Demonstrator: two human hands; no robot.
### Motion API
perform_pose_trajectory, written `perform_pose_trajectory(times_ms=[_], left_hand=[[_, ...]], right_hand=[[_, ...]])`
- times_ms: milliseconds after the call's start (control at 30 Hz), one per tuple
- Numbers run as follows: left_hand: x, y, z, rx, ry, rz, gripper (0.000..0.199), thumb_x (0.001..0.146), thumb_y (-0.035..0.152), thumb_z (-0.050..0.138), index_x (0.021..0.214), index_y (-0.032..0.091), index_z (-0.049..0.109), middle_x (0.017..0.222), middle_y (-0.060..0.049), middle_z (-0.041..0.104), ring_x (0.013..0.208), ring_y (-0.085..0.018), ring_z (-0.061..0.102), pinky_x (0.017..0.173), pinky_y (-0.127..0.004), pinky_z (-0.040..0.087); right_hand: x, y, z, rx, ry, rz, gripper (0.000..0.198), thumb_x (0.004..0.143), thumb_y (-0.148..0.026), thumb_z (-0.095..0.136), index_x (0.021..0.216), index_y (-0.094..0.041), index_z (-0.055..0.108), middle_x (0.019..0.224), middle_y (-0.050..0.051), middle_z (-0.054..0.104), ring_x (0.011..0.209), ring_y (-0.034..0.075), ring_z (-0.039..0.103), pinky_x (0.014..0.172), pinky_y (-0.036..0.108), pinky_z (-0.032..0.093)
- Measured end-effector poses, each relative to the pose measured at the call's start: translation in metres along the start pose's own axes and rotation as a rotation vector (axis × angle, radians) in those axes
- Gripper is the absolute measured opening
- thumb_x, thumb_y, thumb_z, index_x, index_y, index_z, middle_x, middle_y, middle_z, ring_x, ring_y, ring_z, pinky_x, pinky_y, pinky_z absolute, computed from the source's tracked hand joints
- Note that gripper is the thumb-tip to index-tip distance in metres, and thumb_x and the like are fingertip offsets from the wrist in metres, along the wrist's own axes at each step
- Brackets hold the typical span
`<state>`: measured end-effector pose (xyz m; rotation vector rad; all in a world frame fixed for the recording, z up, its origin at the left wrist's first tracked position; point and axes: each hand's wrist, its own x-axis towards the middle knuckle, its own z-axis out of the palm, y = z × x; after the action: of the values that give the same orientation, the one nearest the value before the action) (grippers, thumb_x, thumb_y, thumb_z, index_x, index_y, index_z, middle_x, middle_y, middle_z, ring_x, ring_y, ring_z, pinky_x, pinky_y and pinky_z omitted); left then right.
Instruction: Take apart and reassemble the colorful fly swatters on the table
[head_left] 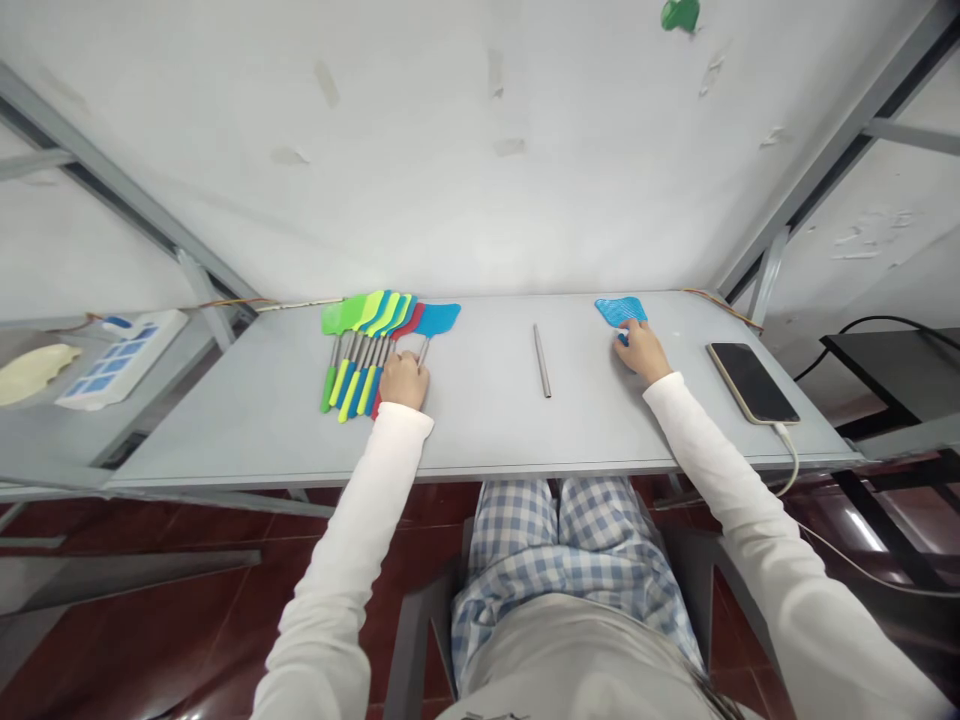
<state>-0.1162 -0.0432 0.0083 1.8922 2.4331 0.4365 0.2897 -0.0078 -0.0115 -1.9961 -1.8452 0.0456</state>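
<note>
My left hand (403,381) is closed over the handle end of a blue fly swatter (437,319), the rightmost of an overlapping row. Beside it lie several more fly swatters with metal shafts, among them a green one (331,319) at the left end and a red one (410,322). At the right, my right hand (643,350) has its fingers closed at the lower edge of a loose blue fly swatter head (619,310). A small dark blue part shows by the fingertips. Between my hands lies a bare metal tube (541,361).
On the right of the grey table (480,430) lies a phone (753,383) with a white cable (787,445). A white tray with blue compartments (124,360) stands on the left surface. Metal frame posts flank the table, and a wall rises behind it.
</note>
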Motion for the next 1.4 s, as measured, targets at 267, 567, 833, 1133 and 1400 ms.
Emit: perform_pose_trajectory(times_ms=[267,567,833,1133,1400], left_hand=[[-0.033,0.056,0.003,-0.440,0.081,0.383,0.024,0.084,0.014,0.052,0.108,0.019,0.057,0.103,-0.006,0.053,0.089,-0.018,0.058,0.082,-0.031,0.048],[-0.057,0.142,0.018,-0.926,-0.216,0.610,0.029,0.080,0.007,0.053,0.107,0.018,0.052,0.109,-0.007,0.057,0.090,-0.013,0.056,0.080,-0.027,0.046],[-0.052,0.170,0.018,-1.291,-0.732,0.304,0.031,0.083,0.018,0.057,0.114,0.019,0.051,0.095,-0.001,0.056,0.066,-0.007,0.057,0.063,-0.021,0.048],[-0.039,0.208,0.018,-1.565,-0.813,0.133,0.022,0.091,0.037,0.057,0.085,0.018,0.047,0.069,0.003,0.053,0.053,-0.008,0.054,0.053,-0.021,0.044],[-0.046,0.218,0.028,-1.572,-0.781,-0.007,0.030,0.099,0.047,0.035,0.080,0.023,0.034,0.053,0.011,0.022,0.033,-0.002,0.019,0.038,-0.014,0.010]], right_hand=[[-0.016,-0.034,0.002,0.507,0.102,-0.181,0.030,0.091,-0.040,0.044,0.105,-0.019,0.060,0.112,0.014,0.060,0.101,0.025,0.056,0.096,0.044,0.043],[-0.027,-0.086,-0.008,1.608,-0.191,0.190,0.049,0.075,-0.071,0.060,0.094,-0.027,0.049,0.106,0.005,0.069,0.096,0.019,0.065,0.075,0.032,0.054],[-0.015,-0.084,-0.013,1.662,-0.216,0.271,0.037,0.086,-0.061,0.053,0.094,-0.026,0.058,0.113,0.003,0.068,0.097,0.017,0.063,0.074,0.028,0.055],[-0.012,-0.101,-0.007,1.641,-0.382,0.319,0.045,0.076,-0.063,0.066,0.096,-0.023,0.064,0.054,-0.006,0.052,0.050,0.012,0.050,0.048,0.024,0.044],[-0.001,-0.099,0.000,1.668,-0.325,0.359,0.043,0.073,-0.063,0.069,0.076,-0.023,0.056,0.055,-0.003,0.057,0.065,0.016,0.063,0.057,0.025,0.051]])
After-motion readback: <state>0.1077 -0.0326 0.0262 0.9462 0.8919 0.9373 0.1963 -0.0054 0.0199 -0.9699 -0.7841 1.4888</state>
